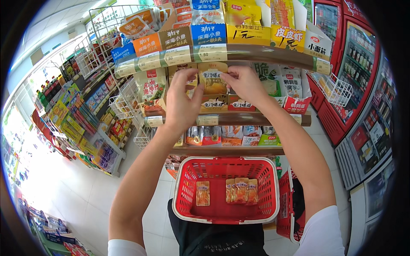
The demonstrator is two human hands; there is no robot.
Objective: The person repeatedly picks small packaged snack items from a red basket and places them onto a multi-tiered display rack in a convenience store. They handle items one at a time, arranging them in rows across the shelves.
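My right hand (pixel 245 84) grips the upper right edge of a golden snack packet (pixel 213 78) with thumb and fingertips. The packet stands upright above an open display box (pixel 214 103) on the middle shelf. My left hand (pixel 184 99) is at the packet's left side, fingers apart and curved; whether its thumb touches the packet I cannot tell. Below my arms is a red plastic shopping basket (pixel 225 213) with a white rim. Inside, one golden packet (pixel 202 193) lies at the left and several overlapping packets (pixel 241 191) lie at the right.
Price-tagged shelf edges (pixel 262 54) cross above and below my hands, with boxed snacks on each level. A second red basket (pixel 284 208) stands right of the first. A white wire rack (pixel 123 102) is at the left, red drinks coolers (pixel 339 76) at the right.
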